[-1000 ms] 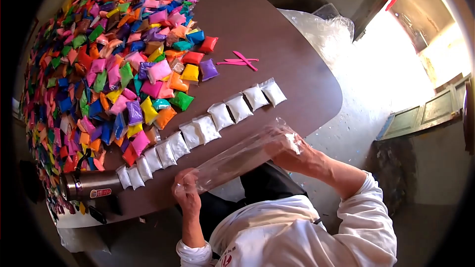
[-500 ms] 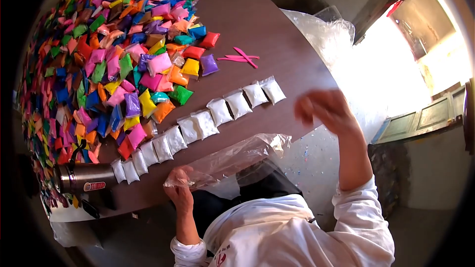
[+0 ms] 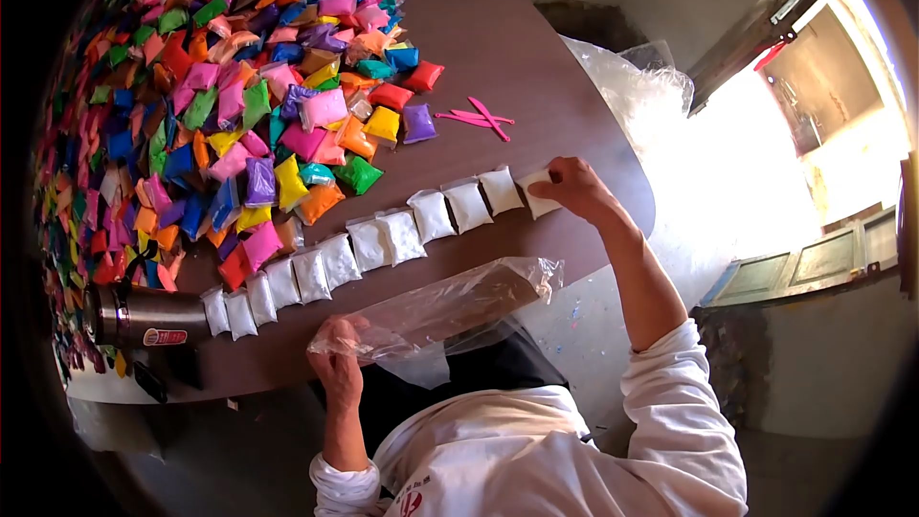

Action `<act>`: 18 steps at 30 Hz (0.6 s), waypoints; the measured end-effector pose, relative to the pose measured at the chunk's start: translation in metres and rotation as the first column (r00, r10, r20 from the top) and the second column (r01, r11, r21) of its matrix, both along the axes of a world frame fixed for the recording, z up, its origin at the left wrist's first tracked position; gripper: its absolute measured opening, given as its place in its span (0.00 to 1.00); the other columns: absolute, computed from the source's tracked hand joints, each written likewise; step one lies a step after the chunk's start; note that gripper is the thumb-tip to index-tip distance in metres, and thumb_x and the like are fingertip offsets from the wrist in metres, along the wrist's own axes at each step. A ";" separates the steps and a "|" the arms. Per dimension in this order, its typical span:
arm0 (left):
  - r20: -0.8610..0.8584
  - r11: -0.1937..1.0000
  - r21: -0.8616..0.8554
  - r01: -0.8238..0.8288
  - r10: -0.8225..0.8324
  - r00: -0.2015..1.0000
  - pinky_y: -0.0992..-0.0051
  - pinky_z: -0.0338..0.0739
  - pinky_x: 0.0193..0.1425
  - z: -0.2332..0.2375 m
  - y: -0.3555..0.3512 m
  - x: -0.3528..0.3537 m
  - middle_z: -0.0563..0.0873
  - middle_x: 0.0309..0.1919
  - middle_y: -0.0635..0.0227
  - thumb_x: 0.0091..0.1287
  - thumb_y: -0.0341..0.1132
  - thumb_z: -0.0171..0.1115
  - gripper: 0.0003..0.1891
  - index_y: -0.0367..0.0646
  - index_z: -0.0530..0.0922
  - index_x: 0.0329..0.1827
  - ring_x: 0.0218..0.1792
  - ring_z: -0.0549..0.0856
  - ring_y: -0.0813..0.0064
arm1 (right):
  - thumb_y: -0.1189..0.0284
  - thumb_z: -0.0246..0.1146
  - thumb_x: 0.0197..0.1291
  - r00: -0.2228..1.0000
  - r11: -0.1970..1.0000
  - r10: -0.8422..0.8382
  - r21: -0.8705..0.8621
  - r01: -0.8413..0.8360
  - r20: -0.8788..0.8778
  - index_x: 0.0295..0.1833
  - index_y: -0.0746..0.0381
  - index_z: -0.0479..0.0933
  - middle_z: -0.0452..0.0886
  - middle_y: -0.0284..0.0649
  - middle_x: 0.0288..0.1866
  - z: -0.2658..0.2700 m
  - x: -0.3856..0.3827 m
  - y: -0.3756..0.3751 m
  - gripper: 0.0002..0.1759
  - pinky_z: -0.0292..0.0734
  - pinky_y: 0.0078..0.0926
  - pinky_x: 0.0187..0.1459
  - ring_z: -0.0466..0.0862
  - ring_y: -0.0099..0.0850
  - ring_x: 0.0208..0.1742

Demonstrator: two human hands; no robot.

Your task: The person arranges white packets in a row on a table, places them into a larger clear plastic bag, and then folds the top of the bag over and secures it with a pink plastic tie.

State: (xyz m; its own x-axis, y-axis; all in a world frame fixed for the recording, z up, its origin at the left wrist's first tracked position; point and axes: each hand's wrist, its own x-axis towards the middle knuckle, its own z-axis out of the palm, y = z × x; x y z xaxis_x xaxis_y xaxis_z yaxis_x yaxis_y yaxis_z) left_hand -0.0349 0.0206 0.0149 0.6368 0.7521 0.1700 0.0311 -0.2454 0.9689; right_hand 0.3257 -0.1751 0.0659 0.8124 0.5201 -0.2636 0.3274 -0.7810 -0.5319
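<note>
My left hand [image 3: 337, 359] grips one end of a long clear plastic bag [image 3: 450, 304] that stretches rightward past the table's near edge. My right hand [image 3: 567, 184] rests on the rightmost white packet [image 3: 539, 199] of a row of several white packets [image 3: 383, 239] laid across the brown table [image 3: 536, 67]. Its fingers close around that packet, partly covering it.
A big heap of coloured packets [image 3: 220, 105] covers the table's left and far side. Pink plastic sticks [image 3: 479, 117] lie beyond the white row. A metal flask [image 3: 144, 318] lies at the left near edge. A large clear plastic sack [image 3: 632, 86] stands right of the table.
My right hand let go of the clear bag, swung up and came down on the rightmost white packet. The bag's free end sagged; the left hand kept its hold.
</note>
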 end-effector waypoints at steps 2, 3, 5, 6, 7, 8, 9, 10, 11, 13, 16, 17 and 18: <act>0.011 1.000 -0.006 0.001 -0.001 1.000 0.74 0.67 0.32 -0.002 0.000 0.000 0.82 0.27 0.67 0.72 0.43 0.52 0.21 0.32 0.79 0.31 0.26 0.73 0.79 | 0.59 0.70 0.53 0.999 0.999 0.010 0.039 -0.008 -0.049 0.40 0.65 0.80 0.78 0.38 0.28 0.006 0.005 -0.006 0.19 0.72 0.29 0.34 0.77 0.27 0.32; 0.009 0.999 -0.031 -0.013 0.013 1.000 0.74 0.67 0.32 -0.003 -0.001 -0.001 0.82 0.26 0.67 0.73 0.43 0.53 0.21 0.31 0.79 0.31 0.26 0.73 0.79 | 0.60 0.70 0.55 0.982 0.982 -0.015 0.181 0.050 -0.189 0.40 0.65 0.80 0.77 0.35 0.28 0.009 0.006 -0.009 0.18 0.70 0.26 0.32 0.74 0.24 0.30; 0.007 0.998 -0.061 -0.030 0.031 0.999 0.74 0.67 0.32 -0.002 -0.003 0.000 0.81 0.26 0.68 0.73 0.43 0.53 0.21 0.31 0.79 0.32 0.26 0.73 0.79 | 0.61 0.69 0.56 0.945 0.945 -0.018 0.304 0.123 -0.326 0.40 0.66 0.80 0.77 0.33 0.28 0.016 0.001 -0.008 0.17 0.68 0.23 0.30 0.71 0.21 0.27; 0.004 0.998 -0.047 -0.030 0.031 1.000 0.75 0.67 0.32 0.000 -0.003 0.001 0.81 0.26 0.68 0.73 0.43 0.53 0.21 0.31 0.79 0.31 0.26 0.73 0.79 | 0.61 0.68 0.58 0.926 0.913 0.003 0.379 0.152 -0.378 0.40 0.65 0.80 0.77 0.32 0.28 0.017 -0.003 -0.004 0.16 0.68 0.22 0.30 0.70 0.20 0.27; 0.003 0.999 -0.030 -0.031 0.032 0.999 0.75 0.67 0.32 0.001 -0.002 0.003 0.81 0.25 0.68 0.73 0.43 0.54 0.21 0.31 0.79 0.31 0.26 0.73 0.79 | 0.61 0.68 0.59 0.904 0.873 0.031 0.452 0.183 -0.426 0.39 0.64 0.81 0.77 0.31 0.28 0.018 -0.006 0.001 0.15 0.67 0.20 0.30 0.69 0.20 0.26; 0.005 0.999 -0.030 -0.036 0.036 0.999 0.75 0.67 0.32 0.000 -0.002 0.003 0.81 0.25 0.68 0.73 0.43 0.54 0.21 0.31 0.79 0.31 0.26 0.73 0.79 | 0.61 0.68 0.59 0.905 0.874 0.036 0.453 0.178 -0.424 0.39 0.64 0.81 0.77 0.31 0.28 0.017 -0.008 0.006 0.15 0.67 0.20 0.30 0.69 0.20 0.26; 0.033 0.999 -0.026 -0.019 0.020 0.999 0.75 0.68 0.32 -0.002 -0.002 0.003 0.81 0.26 0.67 0.73 0.42 0.53 0.20 0.31 0.79 0.31 0.26 0.73 0.79 | 0.62 0.68 0.59 0.897 0.863 0.063 0.476 0.171 -0.437 0.40 0.65 0.80 0.77 0.32 0.29 0.013 -0.009 0.011 0.16 0.68 0.21 0.31 0.70 0.20 0.27; 0.060 1.000 -0.021 -0.003 0.004 0.998 0.75 0.68 0.32 -0.002 -0.001 0.003 0.81 0.26 0.67 0.73 0.42 0.53 0.20 0.32 0.78 0.31 0.26 0.73 0.79 | 0.62 0.69 0.59 0.889 0.851 0.091 0.499 0.166 -0.449 0.42 0.65 0.80 0.77 0.32 0.30 0.010 -0.010 0.016 0.16 0.68 0.21 0.32 0.71 0.20 0.28; 0.060 1.000 -0.018 -0.008 0.009 0.998 0.75 0.68 0.32 -0.001 -0.001 0.002 0.81 0.26 0.67 0.73 0.42 0.53 0.20 0.32 0.78 0.31 0.26 0.73 0.79 | 0.62 0.69 0.59 0.888 0.850 0.096 0.501 0.162 -0.450 0.42 0.65 0.80 0.77 0.32 0.30 0.005 -0.010 0.020 0.16 0.68 0.21 0.32 0.71 0.20 0.28; 0.030 1.000 -0.022 -0.007 0.007 1.000 0.74 0.69 0.33 0.001 -0.002 0.002 0.82 0.27 0.66 0.73 0.41 0.52 0.19 0.32 0.76 0.29 0.28 0.74 0.78 | 0.63 0.70 0.59 0.943 0.942 0.076 0.333 0.039 -0.323 0.45 0.66 0.79 0.79 0.34 0.34 -0.001 -0.013 0.031 0.18 0.70 0.22 0.33 0.74 0.21 0.31; 0.017 0.998 -0.057 -0.011 0.012 1.000 0.73 0.70 0.34 0.001 -0.003 0.001 0.83 0.29 0.65 0.72 0.39 0.50 0.18 0.33 0.75 0.29 0.29 0.76 0.77 | 0.63 0.71 0.57 0.972 0.934 0.057 0.356 0.028 -0.227 0.45 0.68 0.79 0.79 0.35 0.33 -0.002 -0.023 0.035 0.20 0.73 0.26 0.35 0.77 0.25 0.34; 0.014 0.998 -0.053 -0.021 0.022 1.000 0.73 0.70 0.34 0.000 -0.003 0.001 0.83 0.29 0.65 0.72 0.39 0.50 0.18 0.33 0.75 0.29 0.29 0.76 0.77 | 0.63 0.71 0.56 0.991 0.923 0.070 0.383 -0.020 -0.116 0.43 0.69 0.79 0.79 0.36 0.31 -0.006 -0.025 0.037 0.20 0.73 0.27 0.36 0.78 0.27 0.33; 0.006 1.000 -0.010 -0.002 0.002 1.000 0.73 0.71 0.34 -0.001 -0.002 0.001 0.83 0.29 0.64 0.72 0.39 0.50 0.18 0.33 0.75 0.29 0.29 0.77 0.76 | 0.63 0.71 0.56 0.989 0.920 0.082 0.390 -0.029 -0.120 0.43 0.69 0.79 0.79 0.36 0.31 -0.010 -0.027 0.040 0.20 0.73 0.27 0.36 0.78 0.27 0.33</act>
State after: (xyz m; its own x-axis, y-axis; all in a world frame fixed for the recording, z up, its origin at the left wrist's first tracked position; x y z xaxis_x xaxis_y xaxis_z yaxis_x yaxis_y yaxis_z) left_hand -0.0339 0.0187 0.0140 0.6341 0.7551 0.1662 0.0259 -0.2356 0.9715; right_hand 0.2989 -0.1351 0.0563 0.7510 0.6463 -0.1351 0.2711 -0.4884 -0.8295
